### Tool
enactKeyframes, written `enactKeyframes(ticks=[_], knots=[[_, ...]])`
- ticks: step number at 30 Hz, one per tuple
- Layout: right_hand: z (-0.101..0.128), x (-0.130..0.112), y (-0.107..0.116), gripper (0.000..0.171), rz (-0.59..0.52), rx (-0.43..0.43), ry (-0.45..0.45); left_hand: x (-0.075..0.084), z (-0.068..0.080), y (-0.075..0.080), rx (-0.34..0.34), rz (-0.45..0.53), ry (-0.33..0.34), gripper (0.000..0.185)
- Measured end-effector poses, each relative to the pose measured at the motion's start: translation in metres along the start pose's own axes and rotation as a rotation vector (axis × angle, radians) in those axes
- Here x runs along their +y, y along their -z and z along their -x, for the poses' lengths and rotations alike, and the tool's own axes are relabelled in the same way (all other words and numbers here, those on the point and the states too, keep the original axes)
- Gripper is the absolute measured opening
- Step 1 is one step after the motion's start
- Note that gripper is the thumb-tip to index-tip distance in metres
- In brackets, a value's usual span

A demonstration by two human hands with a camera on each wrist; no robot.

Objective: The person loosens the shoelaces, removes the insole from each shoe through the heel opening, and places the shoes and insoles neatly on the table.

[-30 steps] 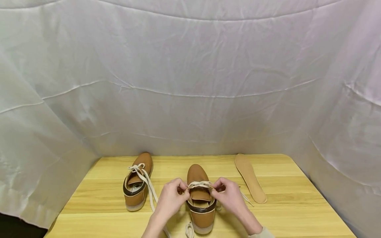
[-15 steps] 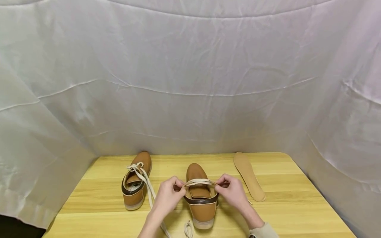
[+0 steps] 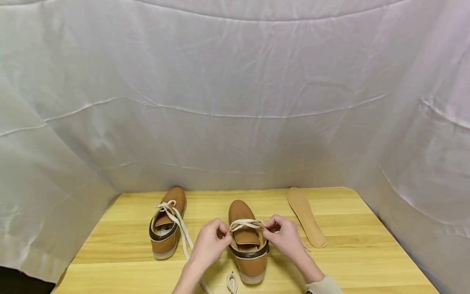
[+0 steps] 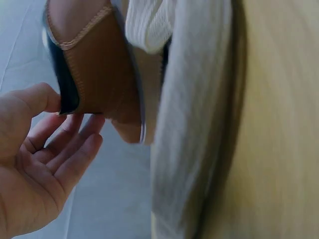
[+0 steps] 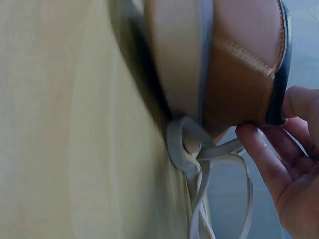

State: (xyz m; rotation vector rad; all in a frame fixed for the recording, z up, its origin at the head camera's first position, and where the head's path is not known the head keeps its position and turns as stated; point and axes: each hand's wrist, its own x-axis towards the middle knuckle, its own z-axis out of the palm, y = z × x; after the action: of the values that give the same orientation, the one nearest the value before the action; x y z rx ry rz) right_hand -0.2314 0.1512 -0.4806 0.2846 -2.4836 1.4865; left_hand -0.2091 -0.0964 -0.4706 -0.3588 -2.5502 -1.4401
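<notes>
A brown leather shoe (image 3: 253,266) with a dark collar stands mid-table, heel towards me. Cream laces (image 3: 245,223) cross over its tongue (image 3: 247,237). My left hand (image 3: 209,243) pinches the left lacing flap between thumb and fingers. On the opposite side, my right hand (image 3: 288,239) pinches the right flap. In the left wrist view, thumb and fingertips (image 4: 92,142) meet at the front end of the dark collar, with the other fingers spread. The right wrist view has the right thumb (image 5: 298,102) at the matching spot, and loose lace (image 5: 204,159) hangs below the fingers.
A second brown shoe (image 3: 164,247) stands to the left, its long laces (image 3: 183,230) trailing towards me past my left forearm. A tan insole (image 3: 306,218) lies at the right. A looped lace end (image 3: 231,283) rests beside the heel. Pale curtain (image 3: 235,90) hangs behind the table (image 3: 360,265).
Both hands first drew apart, widening the shoe's opening and stretching the laces, then came slightly back together. Their grip on the flaps stays. The second shoe and insole have not moved.
</notes>
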Motion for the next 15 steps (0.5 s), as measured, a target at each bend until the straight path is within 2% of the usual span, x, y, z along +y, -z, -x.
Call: enactKeyframes(ticks=[4, 10, 15], knots=[[0.003, -0.005, -0.005, 0.024, 0.016, -0.007, -0.009, 0.006, 0.0, -0.003, -0.013, -0.064, -0.018, 0.019], [0.008, -0.013, -0.009, 0.022, 0.034, -0.047, -0.04, 0.009, 0.0, -0.003, -0.047, -0.082, -0.013, 0.015], [0.017, -0.019, -0.007, 0.023, 0.041, -0.058, -0.022, 0.008, -0.001, 0.0, -0.07, -0.126, -0.016, 0.012]])
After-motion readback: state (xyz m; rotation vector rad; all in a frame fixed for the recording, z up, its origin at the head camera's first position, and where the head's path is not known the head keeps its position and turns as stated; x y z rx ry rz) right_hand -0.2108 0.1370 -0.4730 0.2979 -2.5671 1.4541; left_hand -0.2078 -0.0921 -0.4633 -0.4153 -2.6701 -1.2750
